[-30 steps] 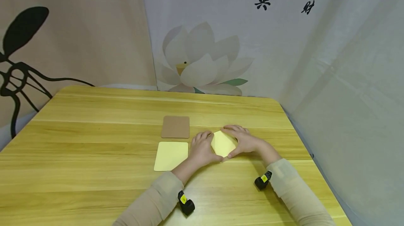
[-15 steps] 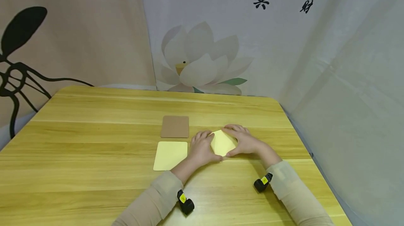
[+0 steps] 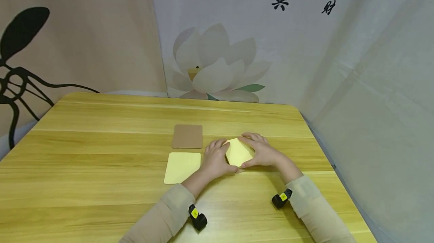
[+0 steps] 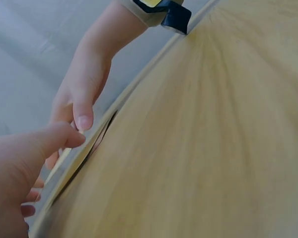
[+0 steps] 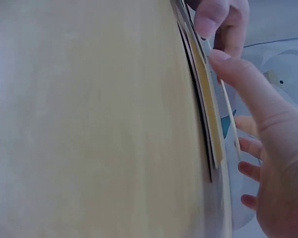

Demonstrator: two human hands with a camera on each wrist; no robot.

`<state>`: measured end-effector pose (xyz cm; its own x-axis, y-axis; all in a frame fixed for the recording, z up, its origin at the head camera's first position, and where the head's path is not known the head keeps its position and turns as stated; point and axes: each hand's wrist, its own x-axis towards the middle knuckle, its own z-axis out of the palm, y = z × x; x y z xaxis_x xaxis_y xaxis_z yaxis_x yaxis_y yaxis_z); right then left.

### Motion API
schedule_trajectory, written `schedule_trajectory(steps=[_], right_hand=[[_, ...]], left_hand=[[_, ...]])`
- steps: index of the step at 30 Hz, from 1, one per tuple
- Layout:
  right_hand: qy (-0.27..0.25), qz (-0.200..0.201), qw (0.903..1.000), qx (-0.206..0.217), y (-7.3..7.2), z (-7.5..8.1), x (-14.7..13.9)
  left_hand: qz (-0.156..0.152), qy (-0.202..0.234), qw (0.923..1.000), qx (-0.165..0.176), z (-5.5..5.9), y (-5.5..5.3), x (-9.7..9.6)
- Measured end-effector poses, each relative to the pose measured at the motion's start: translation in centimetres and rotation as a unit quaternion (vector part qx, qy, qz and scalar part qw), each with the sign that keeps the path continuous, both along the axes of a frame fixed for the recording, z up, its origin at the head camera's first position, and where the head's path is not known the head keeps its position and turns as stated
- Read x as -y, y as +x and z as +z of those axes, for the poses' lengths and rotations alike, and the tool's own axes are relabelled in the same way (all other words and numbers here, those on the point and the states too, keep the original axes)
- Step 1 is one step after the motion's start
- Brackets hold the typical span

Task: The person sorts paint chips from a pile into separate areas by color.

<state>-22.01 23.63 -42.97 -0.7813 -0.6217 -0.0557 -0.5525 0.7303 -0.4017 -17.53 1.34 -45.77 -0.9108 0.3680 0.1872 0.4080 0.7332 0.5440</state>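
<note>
A thin pale yellow card [image 3: 239,153] is held by its edges between both hands, at the right of the table's middle. My left hand [image 3: 217,159] grips its left side, thumb at the near corner; my right hand [image 3: 262,152] grips its right side, fingers at the far edge. Seen edge-on in the right wrist view, the card [image 5: 230,114] stands a little above another flat yellow piece [image 5: 208,109], which has a dark-edged sheet beneath it. In the head view, a brownish edge [image 3: 240,170] peeks out under the near corner.
Left of the hands, a pale yellow square card [image 3: 182,167] lies flat on the wooden table [image 3: 84,182]. Just behind it lies a brown square card [image 3: 187,136]. A printed curtain [image 3: 217,28] hangs behind the table, and another drapes along the right side.
Both hands have shifted the yellow card very slightly up and away, and a dark gap now shows along its left edge. The two cards on the left have not moved.
</note>
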Motion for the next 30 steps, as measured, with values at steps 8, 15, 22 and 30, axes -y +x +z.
schedule_trajectory(steps=[8,15,22,30], right_hand=[[-0.016,-0.006,0.9998,-0.013,1.0,0.4,0.6],[-0.028,0.004,0.9993,-0.026,1.7,0.7,1.3],[-0.033,0.021,0.999,-0.022,2.4,0.9,2.2],[-0.037,0.029,0.9986,-0.023,3.2,1.1,3.8]], left_hand=[[-0.04,0.016,0.9988,-0.021,0.5,0.1,1.4],[-0.06,0.035,0.9974,-0.019,0.8,0.4,3.1],[-0.072,0.044,0.9964,-0.001,1.2,1.0,4.9],[-0.082,0.044,0.9956,-0.007,1.7,1.7,6.8]])
